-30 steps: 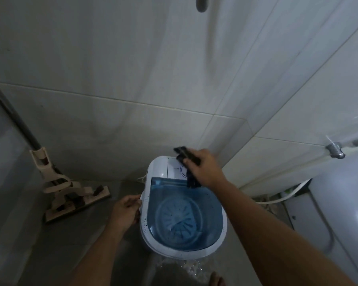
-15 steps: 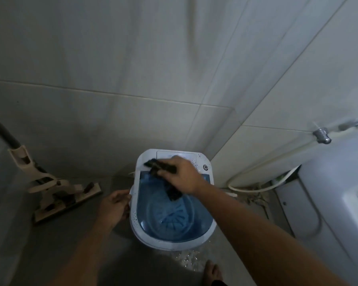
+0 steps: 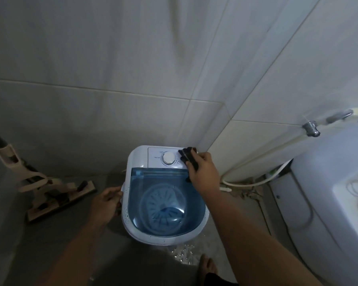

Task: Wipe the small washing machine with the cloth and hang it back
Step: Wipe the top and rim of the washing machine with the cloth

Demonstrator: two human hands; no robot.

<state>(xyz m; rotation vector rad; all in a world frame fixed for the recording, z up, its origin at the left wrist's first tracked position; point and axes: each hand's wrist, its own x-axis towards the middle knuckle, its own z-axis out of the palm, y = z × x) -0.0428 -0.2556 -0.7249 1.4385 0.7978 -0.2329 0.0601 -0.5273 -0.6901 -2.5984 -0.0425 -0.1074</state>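
Note:
The small white washing machine [image 3: 140, 234] with a see-through blue lid [image 3: 165, 195] stands on the floor in the tiled corner. Its white control panel carries a round dial [image 3: 168, 158]. My right hand [image 3: 204, 172] presses a dark cloth [image 3: 189, 156] on the panel's back right corner, to the right of the dial. My left hand [image 3: 106, 203] grips the machine's left rim, fingers curled on its edge.
A beige flat mop [image 3: 48, 193] leans at the left, its head on the floor. A wall tap [image 3: 311, 129] with a hose [image 3: 256, 159] is at the right. A larger white appliance [image 3: 339, 203] fills the right side. My bare foot [image 3: 208, 267] is near the machine's front.
My right hand slid the cloth from the left part of the control panel and lid hinge to the panel's right corner, uncovering the dial. My left hand stayed on the left rim.

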